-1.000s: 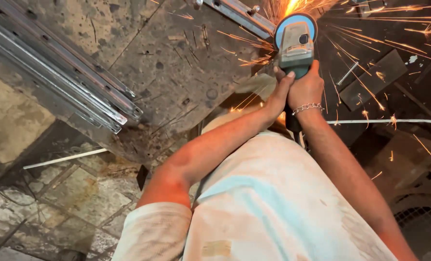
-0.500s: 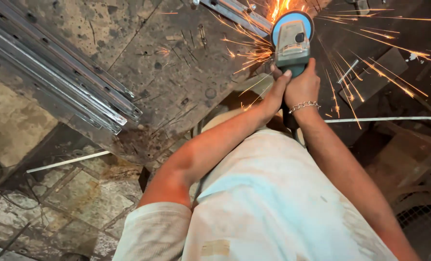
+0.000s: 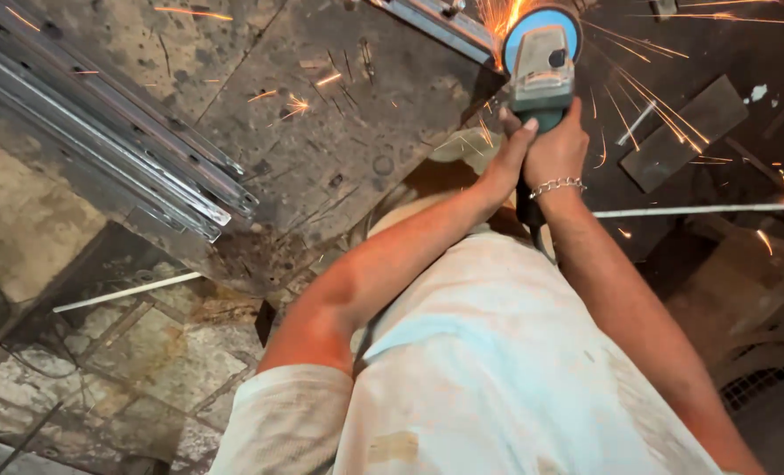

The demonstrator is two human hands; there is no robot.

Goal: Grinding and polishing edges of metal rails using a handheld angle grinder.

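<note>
Your right hand (image 3: 557, 149) and left hand (image 3: 506, 163) both wrap the body of the angle grinder (image 3: 542, 62) at the far right, fingers curled tight around it. Its blue-guarded disc meets the far metal channel (image 3: 436, 22), throwing sparks. A stack of steel rails (image 3: 110, 141) lies at the left.

Workshop floor seen from above
Stained stone slabs (image 3: 128, 369) are laid underfoot; metal rails (image 3: 102, 141) are stacked on a scarred plate (image 3: 322, 132).
</note>
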